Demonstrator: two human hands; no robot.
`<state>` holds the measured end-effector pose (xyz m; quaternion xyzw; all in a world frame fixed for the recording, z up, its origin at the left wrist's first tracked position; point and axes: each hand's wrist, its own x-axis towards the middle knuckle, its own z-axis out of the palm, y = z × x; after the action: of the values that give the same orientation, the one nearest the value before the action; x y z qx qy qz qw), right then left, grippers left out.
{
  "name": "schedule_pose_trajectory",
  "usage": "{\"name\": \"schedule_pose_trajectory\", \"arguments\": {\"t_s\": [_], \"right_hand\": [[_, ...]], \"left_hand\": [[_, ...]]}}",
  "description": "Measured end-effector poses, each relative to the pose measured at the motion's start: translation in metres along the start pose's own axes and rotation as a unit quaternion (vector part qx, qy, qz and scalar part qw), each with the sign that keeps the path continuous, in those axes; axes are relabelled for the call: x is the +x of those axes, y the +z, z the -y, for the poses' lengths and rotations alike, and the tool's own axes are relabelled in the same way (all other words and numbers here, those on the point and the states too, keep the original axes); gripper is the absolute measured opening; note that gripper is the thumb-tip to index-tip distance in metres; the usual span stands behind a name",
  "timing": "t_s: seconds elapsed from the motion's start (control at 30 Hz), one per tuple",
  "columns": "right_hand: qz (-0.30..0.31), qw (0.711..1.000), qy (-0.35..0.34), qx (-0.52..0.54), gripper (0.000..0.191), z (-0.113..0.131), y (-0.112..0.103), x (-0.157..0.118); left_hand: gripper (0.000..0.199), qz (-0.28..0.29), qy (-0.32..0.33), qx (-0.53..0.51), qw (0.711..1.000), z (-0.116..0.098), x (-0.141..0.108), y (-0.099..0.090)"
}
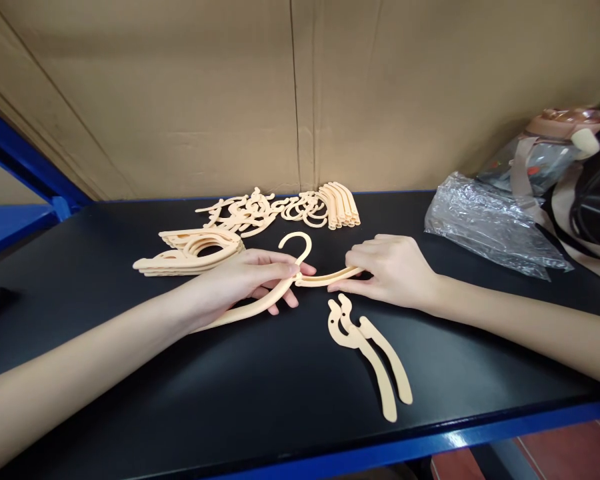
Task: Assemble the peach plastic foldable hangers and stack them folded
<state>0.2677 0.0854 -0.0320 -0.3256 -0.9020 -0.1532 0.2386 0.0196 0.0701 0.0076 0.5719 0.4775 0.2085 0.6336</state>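
Note:
Between my hands is a cream plastic clothes hanger (260, 303), its hook curving up and away from me. My left hand (247, 277) pinches it near the joint below the hook, and one arm of the hanger runs under that palm. Closed round the other arm of the hanger is my right hand (387, 270), which hides its far end. Just in front of my right hand, two loose hanger arms (375, 353) lie side by side on the black tabletop (220, 407).
Stacked hangers (190, 253) lie behind my left wrist. Toward the back are a heap of loose hook pieces (250, 213) and a bundle of hanger arms (340, 205). A clear plastic bag (490, 223) and a strapped bottle (545, 157) sit at right. Cardboard (190, 100) stands behind.

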Motion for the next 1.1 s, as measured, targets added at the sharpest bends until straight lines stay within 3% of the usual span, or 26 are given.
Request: {"name": "schedule_pose_trajectory", "arguments": {"t_s": [0.23, 0.73, 1.1], "right_hand": [[-0.01, 1.0, -0.012, 0.008, 0.055, -0.0003, -0.0009, -0.0015], [0.106, 0.984, 0.081, 0.119, 0.065, -0.0016, -0.0014, 0.0008], [0.134, 0.973, 0.107, 0.153, 0.069, -0.0016, -0.0031, 0.0055]], "left_hand": [[0.017, 0.0, 0.015, -0.013, 1.0, 0.0025, 0.0041, 0.0018], [0.031, 0.01, 0.022, 0.013, 1.0, 0.0018, 0.0052, -0.0011], [0.035, -0.012, 0.011, 0.04, 0.999, -0.0043, 0.0039, 0.0043]]}}
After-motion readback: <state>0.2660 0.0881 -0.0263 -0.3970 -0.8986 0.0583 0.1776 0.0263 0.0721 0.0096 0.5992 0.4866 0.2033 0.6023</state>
